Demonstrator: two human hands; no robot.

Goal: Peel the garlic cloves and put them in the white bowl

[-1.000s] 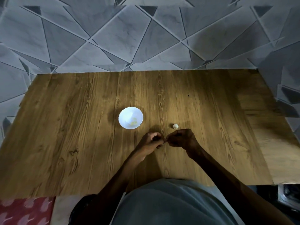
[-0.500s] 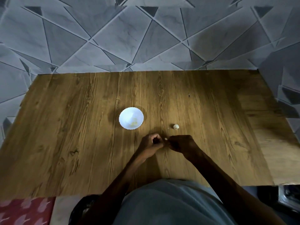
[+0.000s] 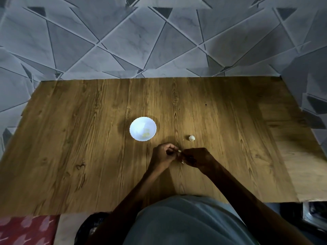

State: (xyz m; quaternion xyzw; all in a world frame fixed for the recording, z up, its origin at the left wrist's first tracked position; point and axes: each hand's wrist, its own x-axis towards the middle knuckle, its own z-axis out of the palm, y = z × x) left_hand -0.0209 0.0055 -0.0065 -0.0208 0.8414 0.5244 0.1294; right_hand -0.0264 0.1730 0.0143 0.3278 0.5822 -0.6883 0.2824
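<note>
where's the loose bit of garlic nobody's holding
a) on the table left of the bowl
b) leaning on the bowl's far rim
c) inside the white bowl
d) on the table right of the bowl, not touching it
d: the loose garlic piece lies on the wooden table to the right of the white bowl, with bare wood between them.

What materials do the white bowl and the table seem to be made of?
White bowl: smooth white surface, scalloped rim; probably ceramic or glass, possibly plastic. Table: matte brown wood grain with knots; solid wood or laminate, I cannot tell.
</note>
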